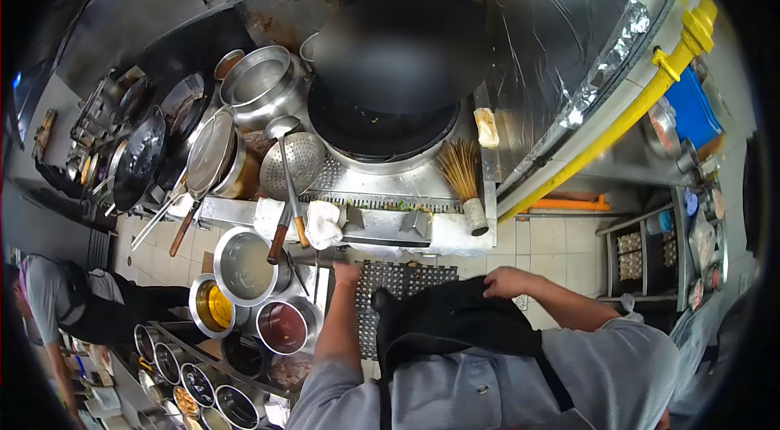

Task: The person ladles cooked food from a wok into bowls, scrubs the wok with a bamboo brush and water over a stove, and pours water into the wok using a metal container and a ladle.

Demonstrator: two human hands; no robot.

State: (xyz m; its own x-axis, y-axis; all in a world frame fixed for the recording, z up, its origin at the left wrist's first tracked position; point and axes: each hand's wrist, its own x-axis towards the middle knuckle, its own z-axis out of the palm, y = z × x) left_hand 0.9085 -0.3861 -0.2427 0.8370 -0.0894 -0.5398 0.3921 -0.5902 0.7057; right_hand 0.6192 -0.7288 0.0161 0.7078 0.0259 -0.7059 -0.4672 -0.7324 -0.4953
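Note:
My left hand (347,271) is at the front of the stove, below a folded white cloth (324,223); its fingers are foreshortened and I cannot make out their pose. At the edge of the black apron (455,312), my right hand (507,282) has its fingers curled against the fabric. A large dark wok (382,137) sits on the burner ahead, partly covered by a blurred patch. Left of it, a ladle (283,128) and a perforated skimmer (292,166) lie with handles toward me. A bamboo brush (461,174) leans at the stove's right front.
Pots of liquid, including one with yellow oil (215,306) and one with red sauce (284,327), stand to my left. Several woks (140,162) rest farther left. Another person (77,296) bends at the far left. A yellow pipe (601,141) runs along the right.

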